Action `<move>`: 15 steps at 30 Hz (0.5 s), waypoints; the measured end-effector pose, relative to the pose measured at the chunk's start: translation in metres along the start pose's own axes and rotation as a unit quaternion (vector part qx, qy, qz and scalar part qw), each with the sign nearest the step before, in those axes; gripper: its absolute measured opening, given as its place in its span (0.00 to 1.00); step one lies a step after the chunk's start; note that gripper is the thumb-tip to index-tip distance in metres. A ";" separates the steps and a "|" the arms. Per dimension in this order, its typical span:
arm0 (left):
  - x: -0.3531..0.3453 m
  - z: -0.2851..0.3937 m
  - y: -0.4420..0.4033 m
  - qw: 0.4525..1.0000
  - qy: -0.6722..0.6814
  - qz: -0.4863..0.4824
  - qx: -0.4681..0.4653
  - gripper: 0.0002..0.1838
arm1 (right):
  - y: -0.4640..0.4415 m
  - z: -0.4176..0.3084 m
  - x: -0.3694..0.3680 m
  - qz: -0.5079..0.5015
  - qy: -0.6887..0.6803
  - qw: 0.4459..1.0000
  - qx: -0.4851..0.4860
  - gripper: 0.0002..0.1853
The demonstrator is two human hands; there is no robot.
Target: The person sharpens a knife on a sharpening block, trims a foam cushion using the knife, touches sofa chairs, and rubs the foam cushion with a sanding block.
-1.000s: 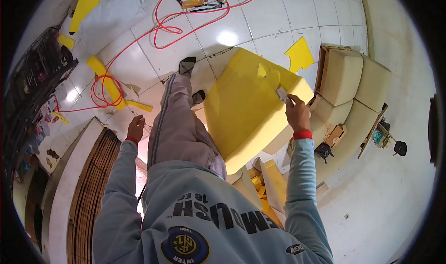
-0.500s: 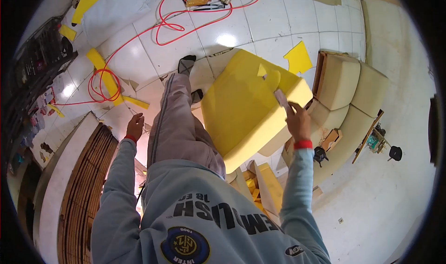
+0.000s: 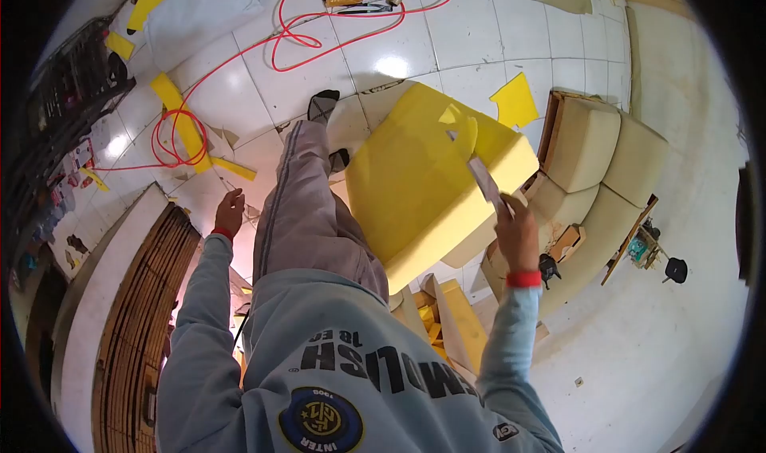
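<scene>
My right hand (image 3: 519, 234) is closed around one end of a long, flat, greyish knife-like blade (image 3: 483, 180). The blade reaches over the edge of a big yellow foam block (image 3: 423, 182), its far end close to a loose yellow foam strip (image 3: 465, 138) lying on top. Whether the blade touches the foam is hard to tell. My left hand (image 3: 230, 211) hangs away from the block on the other side of my leg, fingers loosely bent and apart, holding nothing I can see.
A red hose (image 3: 287, 38) loops across the tiled floor near some tools (image 3: 359, 2). Yellow foam scraps (image 3: 517, 100) lie about. Cream sofa parts (image 3: 586, 146) stand on the right. A wooden slatted frame (image 3: 144, 293) is at the left, and foam offcuts (image 3: 459, 317) lie below the block.
My right hand has drawn slightly back from the block, and more of the blade now shows. The foam strip on top has shifted slightly. My left hand is nearly still.
</scene>
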State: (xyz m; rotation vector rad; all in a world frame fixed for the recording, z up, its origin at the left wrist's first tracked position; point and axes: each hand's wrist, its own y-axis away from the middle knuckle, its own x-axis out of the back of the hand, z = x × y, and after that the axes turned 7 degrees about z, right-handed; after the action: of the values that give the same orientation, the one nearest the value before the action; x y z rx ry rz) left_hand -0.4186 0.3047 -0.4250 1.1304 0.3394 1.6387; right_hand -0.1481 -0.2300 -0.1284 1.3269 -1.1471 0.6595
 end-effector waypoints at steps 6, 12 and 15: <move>-0.008 -0.035 -0.008 0.999 -0.034 0.000 0.024 0.22 | -0.023 0.004 -0.038 0.057 -0.003 0.997 0.045 0.12; 0.011 0.023 0.007 0.998 0.001 -0.019 0.064 0.21 | 0.012 -0.004 -0.003 0.002 -0.002 1.000 0.018 0.12; 0.017 -0.010 0.005 0.997 -0.033 -0.006 0.064 0.21 | 0.023 -0.005 0.008 -0.005 -0.015 1.000 -0.016 0.12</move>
State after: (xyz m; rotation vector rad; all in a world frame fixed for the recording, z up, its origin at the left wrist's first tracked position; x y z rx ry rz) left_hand -0.4293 0.3206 -0.4178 1.2736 0.4132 1.5842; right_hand -0.1644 -0.2223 -0.1111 1.3184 -1.1700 0.6128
